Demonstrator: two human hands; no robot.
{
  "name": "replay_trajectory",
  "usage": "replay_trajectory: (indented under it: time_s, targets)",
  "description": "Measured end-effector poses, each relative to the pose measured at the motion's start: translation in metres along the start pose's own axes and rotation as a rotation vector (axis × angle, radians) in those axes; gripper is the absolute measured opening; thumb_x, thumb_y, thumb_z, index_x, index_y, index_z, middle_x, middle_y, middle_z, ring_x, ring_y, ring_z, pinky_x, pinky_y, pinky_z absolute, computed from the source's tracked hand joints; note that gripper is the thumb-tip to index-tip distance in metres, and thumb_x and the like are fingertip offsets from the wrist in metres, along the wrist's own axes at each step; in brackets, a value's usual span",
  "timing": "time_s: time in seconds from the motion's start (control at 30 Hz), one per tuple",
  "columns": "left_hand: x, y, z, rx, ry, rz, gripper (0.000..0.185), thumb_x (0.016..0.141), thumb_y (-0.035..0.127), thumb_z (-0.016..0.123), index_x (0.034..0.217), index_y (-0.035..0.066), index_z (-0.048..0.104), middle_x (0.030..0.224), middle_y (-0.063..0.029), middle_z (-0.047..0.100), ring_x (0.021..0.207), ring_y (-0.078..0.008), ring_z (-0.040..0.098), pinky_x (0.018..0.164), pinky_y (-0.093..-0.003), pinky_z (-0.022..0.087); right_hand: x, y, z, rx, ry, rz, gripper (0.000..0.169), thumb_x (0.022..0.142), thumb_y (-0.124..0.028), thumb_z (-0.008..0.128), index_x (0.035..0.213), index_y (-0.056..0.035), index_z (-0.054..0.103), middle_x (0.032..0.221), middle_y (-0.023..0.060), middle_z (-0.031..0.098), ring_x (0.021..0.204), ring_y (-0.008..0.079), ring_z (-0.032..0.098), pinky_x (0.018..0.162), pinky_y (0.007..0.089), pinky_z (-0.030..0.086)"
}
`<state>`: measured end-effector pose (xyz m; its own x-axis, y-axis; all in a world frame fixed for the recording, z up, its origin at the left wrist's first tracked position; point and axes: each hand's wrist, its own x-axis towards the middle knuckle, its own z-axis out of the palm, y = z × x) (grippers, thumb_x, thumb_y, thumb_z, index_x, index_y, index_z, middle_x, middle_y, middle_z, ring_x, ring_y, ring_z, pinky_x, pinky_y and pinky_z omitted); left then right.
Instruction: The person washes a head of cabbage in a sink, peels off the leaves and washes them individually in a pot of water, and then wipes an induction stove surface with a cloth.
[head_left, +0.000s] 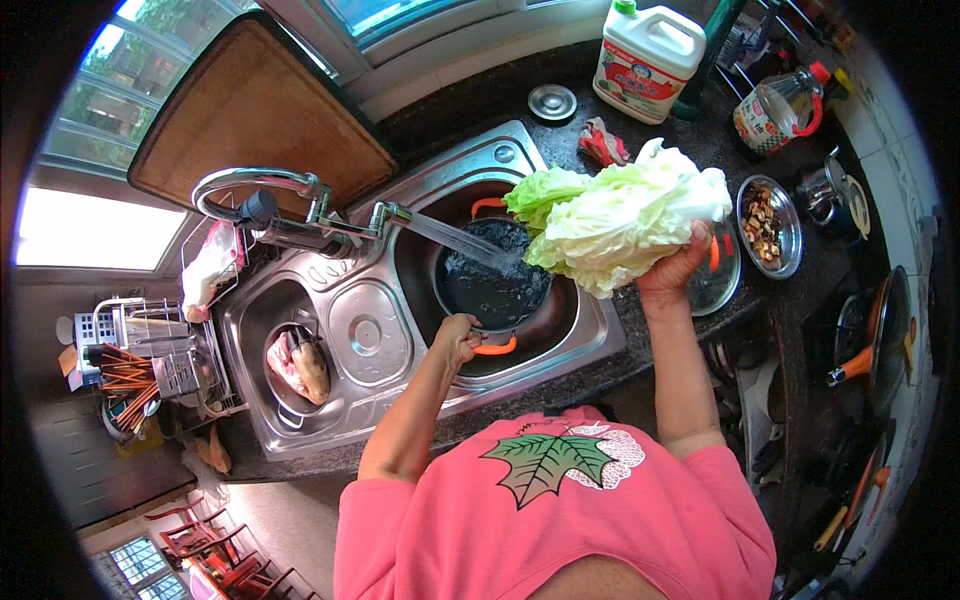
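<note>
My right hand (681, 262) grips a head of leafy lettuce or cabbage (622, 225) by its base, raised over the right side of the sink. Its green leaf tips point left, towards a dark pot (480, 300) in the large basin. Water (465, 244) streams from the chrome faucet (386, 217) into that pot, which has orange handles. At the pot's near rim, my left hand (456, 337) holds on beside the near orange handle (495, 347); some of its fingers are hidden.
The small basin (259, 300) holds a pot with a piece of meat (298, 365). Right of the sink are a glass lid (716, 289) and a metal bowl of chopped food (765, 225). Behind stand a white jug (649, 64) and a plastic bottle (780, 109). A cutting board (255, 112) leans by the window.
</note>
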<state>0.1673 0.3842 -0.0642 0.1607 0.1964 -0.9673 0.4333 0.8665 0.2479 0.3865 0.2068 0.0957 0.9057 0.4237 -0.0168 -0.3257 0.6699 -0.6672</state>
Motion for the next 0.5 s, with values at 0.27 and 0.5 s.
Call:
replay_trajectory:
  time_s: [0.27,0.5]
  targets:
    - [-0.001,-0.006,-0.005,0.060,0.203,0.160,0.007,0.072,-0.003,0.040,0.078,-0.004,0.041,0.058,-0.0168,0.045,0.037,-0.0191,0.039,0.028,-0.0245,0.024,-0.006,-0.002,0.002,0.023,-0.010,0.012,0.078,0.066,-0.050,0.054,0.127,-0.0074,0.030,0.123,0.0128,0.039,0.112,0.0283,0.040,0.091,0.0417,0.036]
    - [-0.049,-0.007,-0.009,0.345,0.225,0.409,0.008,0.069,0.001,0.048,0.063,-0.003,0.048,0.050,-0.0092,0.045,0.044,-0.0224,0.049,0.034,-0.0324,0.035,-0.008,-0.008,0.001,0.034,-0.043,0.011,0.074,0.068,-0.049,0.053,0.126,-0.0076,0.031,0.122,0.0117,0.040,0.111,0.0276,0.041,0.091,0.0410,0.036]
